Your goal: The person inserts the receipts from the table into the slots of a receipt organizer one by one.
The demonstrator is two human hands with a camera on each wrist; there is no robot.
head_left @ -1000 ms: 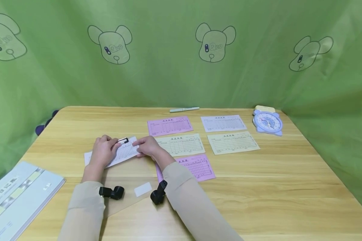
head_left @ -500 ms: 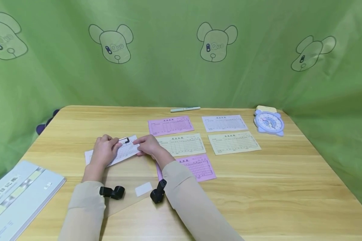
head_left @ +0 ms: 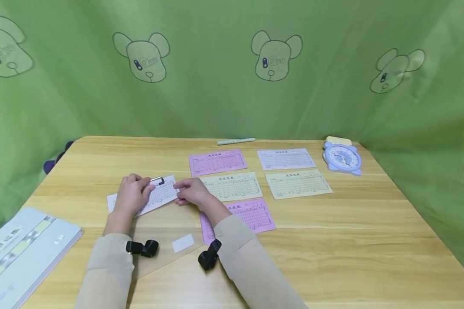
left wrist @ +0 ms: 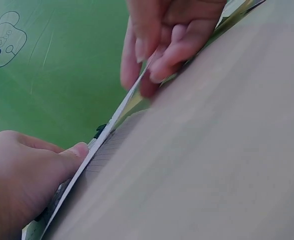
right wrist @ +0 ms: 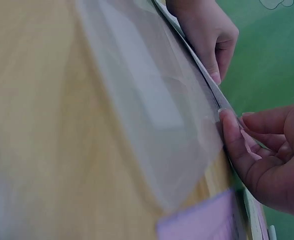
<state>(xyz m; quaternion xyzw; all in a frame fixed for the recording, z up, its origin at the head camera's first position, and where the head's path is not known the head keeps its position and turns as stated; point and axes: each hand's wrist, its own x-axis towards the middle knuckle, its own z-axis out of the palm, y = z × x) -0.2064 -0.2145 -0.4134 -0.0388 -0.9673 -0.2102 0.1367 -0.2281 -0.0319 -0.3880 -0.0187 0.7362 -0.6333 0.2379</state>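
A white printed slip [head_left: 163, 193] lies tilted over the top of a translucent folder [head_left: 162, 231] that has a white label [head_left: 183, 243]. The left hand [head_left: 132, 195] grips the slip and a clip with a black end [head_left: 157, 181] at its upper edge. At the slip's right end, the right hand [head_left: 193, 192] pinches the paper between thumb and fingers. In the right wrist view the right hand [right wrist: 272, 150] holds the paper's edge, with the left hand [right wrist: 207, 37] farther up. The left wrist view shows the left hand [left wrist: 31, 175] pressing the slip's edge.
Pink slips [head_left: 218, 162], yellow slips [head_left: 298, 183] and a pale blue slip [head_left: 286, 159] lie right of the hands. A pen [head_left: 236, 140] lies at the back, a blue toy clock [head_left: 342, 158] back right, and a thick book [head_left: 27, 253] at the left.
The right hand and forearm have shifted slightly right and down along the slip's end, its fingers still on the paper. The left hand keeps its hold with little change.
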